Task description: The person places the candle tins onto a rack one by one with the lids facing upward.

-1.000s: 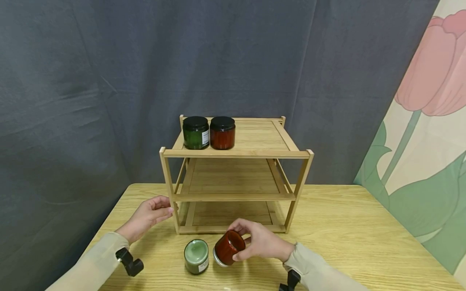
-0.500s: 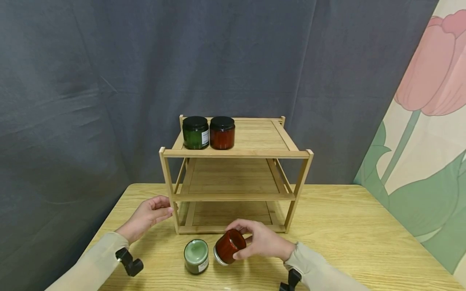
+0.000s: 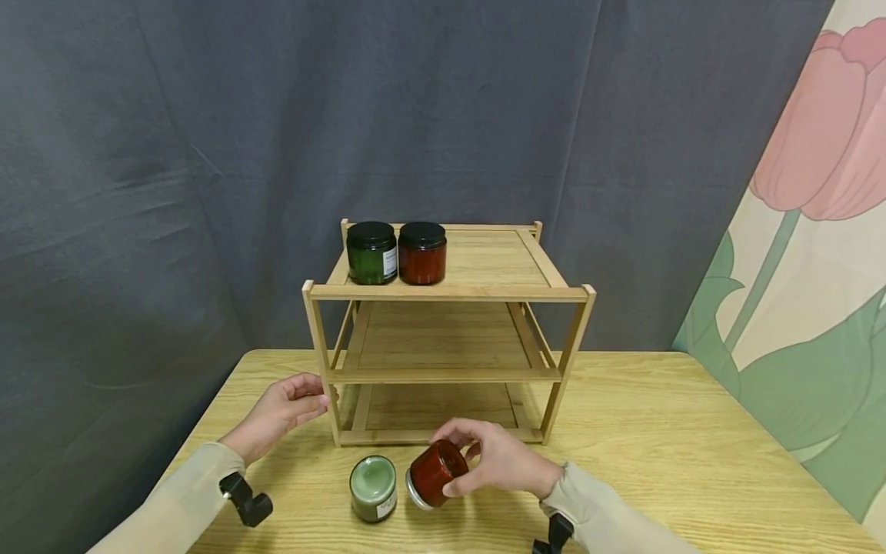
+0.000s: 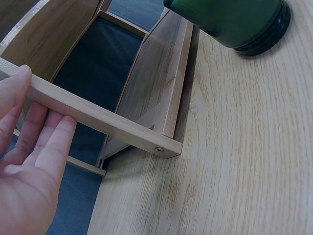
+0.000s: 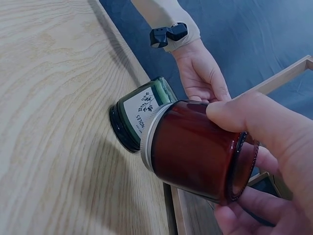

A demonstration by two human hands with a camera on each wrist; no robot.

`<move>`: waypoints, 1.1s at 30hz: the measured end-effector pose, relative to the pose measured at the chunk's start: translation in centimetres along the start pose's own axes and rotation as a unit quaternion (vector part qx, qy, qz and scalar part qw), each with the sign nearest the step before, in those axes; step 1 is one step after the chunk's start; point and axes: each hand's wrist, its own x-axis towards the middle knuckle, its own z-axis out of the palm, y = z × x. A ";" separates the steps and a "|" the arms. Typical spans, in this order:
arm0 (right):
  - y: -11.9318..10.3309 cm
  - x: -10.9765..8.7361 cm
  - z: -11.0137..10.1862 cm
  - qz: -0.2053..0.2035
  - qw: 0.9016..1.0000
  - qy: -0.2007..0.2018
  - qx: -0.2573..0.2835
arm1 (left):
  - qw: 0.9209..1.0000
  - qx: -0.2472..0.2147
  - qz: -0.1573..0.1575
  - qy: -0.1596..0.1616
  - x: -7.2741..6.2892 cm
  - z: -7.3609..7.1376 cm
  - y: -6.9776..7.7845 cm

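Observation:
My right hand (image 3: 500,462) holds a reddish-brown glass jar (image 3: 432,478) with a silver lid. The jar is tilted, lid down and to the left, its glass base up between thumb and fingers in the right wrist view. Beside it a green glass candle jar (image 3: 374,488) stands upside down on the table, its dark lid underneath. Its white label (image 5: 141,108) ends in "NDLES". At the left, my left hand (image 3: 285,409) grips the front left post of a wooden three-tier shelf (image 3: 443,375); in the left wrist view the thumb and fingers lie on opposite sides of that post (image 4: 105,117).
On the top tier, at its left, stand a green jar (image 3: 372,258) and a reddish-brown jar (image 3: 423,261), both with black lids. The wooden table (image 3: 644,438) extends to the right of the shelf. A dark grey curtain (image 3: 443,108) hangs behind.
The reddish-brown jar has turned slightly in my right hand, which otherwise stays in place. My left hand and the green jar on the table have not moved.

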 end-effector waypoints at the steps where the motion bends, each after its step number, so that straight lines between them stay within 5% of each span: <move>1: 0.0 0.0 0.0 0.000 1.000 -0.001 0.005 | 1.000 0.000 0.000 0.000 0.0 0.0 0.0; 29: 0.2 0.1 0.1 0.010 0.992 0.012 0.123 | 1.000 0.010 -0.005 0.006 -0.2 0.2 0.4; 33: 0.3 0.1 0.1 0.008 0.995 0.015 0.098 | 1.000 0.010 -0.004 0.005 -0.2 0.2 0.4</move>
